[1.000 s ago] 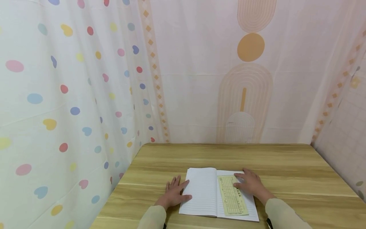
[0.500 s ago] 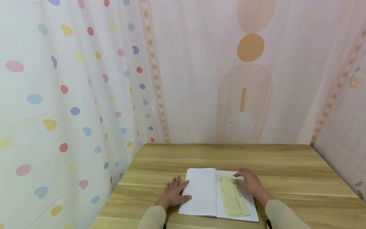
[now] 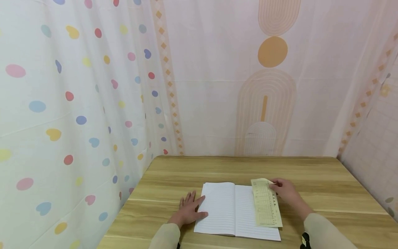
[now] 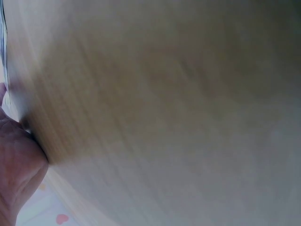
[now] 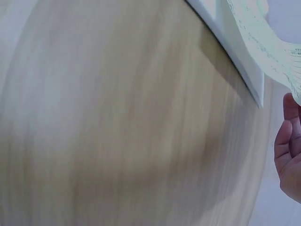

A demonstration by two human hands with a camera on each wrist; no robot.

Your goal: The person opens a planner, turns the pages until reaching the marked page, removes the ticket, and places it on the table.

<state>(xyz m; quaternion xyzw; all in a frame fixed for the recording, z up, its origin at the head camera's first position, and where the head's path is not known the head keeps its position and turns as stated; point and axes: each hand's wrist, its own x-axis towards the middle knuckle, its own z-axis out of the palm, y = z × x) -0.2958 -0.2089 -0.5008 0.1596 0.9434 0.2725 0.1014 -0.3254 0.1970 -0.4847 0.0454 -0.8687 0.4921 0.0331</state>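
Observation:
An open notebook [image 3: 217,209] with lined white pages lies on the table. My left hand [image 3: 188,211] rests flat at its left edge, fingers spread, with thumb and index finger on the page. In the right hand [image 3: 286,191], a yellow printed paper slip [image 3: 265,205] is pinched by its upper right corner. The slip hangs over the right page and reaches past the notebook's right edge. From the right wrist view, the slip [image 5: 268,47] curves up above the notebook corner, with the fingers [image 5: 284,136] of my right hand at its end.
The wood-grain table [image 3: 174,173] extends around the notebook on all sides. A white curtain with coloured dots [image 3: 77,121] hangs at the left, and a patterned curtain [image 3: 211,114] hangs behind the table's back edge.
My right hand has lifted the yellow slip off the right page and carried it to the right and slightly back. The left hand and the notebook have stayed in place.

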